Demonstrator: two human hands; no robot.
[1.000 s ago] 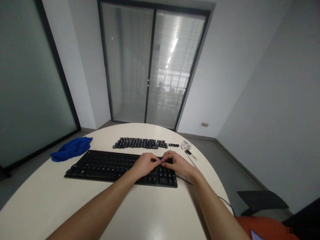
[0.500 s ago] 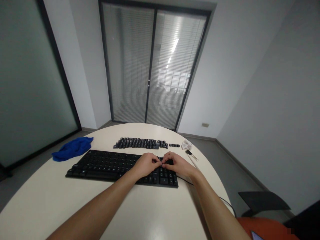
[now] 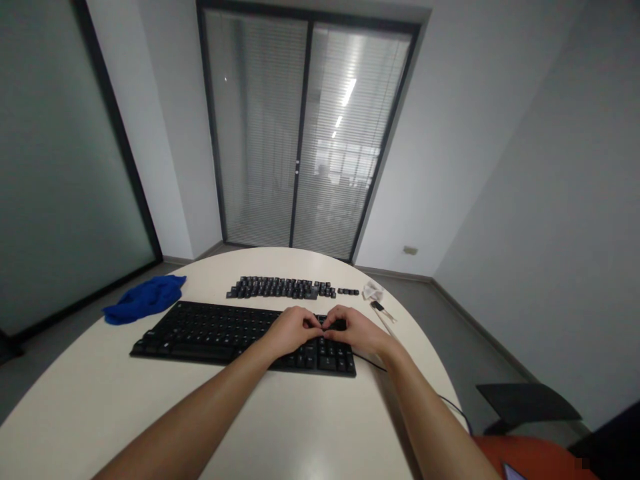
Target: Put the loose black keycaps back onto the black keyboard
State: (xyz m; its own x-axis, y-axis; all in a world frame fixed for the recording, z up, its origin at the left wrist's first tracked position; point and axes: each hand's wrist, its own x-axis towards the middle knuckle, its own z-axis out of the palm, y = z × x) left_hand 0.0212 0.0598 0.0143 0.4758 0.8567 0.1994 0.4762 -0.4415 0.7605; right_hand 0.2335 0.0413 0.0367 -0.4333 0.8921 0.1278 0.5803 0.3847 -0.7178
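Observation:
A black keyboard [image 3: 210, 333] lies across the white round table [image 3: 280, 427]. Over its right part, my left hand [image 3: 296, 328] and my right hand [image 3: 353, 328] meet at the fingertips. Both hands are closed in a pinch, thumbs and forefingers together, just above the keys near the number pad. Whatever is between the fingertips is too small to make out. Behind the keyboard, rows of loose black keycaps [image 3: 275, 287] lie on the table, with a short row of small keycaps [image 3: 349, 291] to their right.
A crumpled blue cloth [image 3: 145, 300] lies at the left. Clear plastic wrapping [image 3: 373, 291] and a small black-headed tool [image 3: 378, 306] are at the right edge. A black cable [image 3: 370, 362] runs under my right forearm. An orange chair seat [image 3: 540, 457] is at the lower right.

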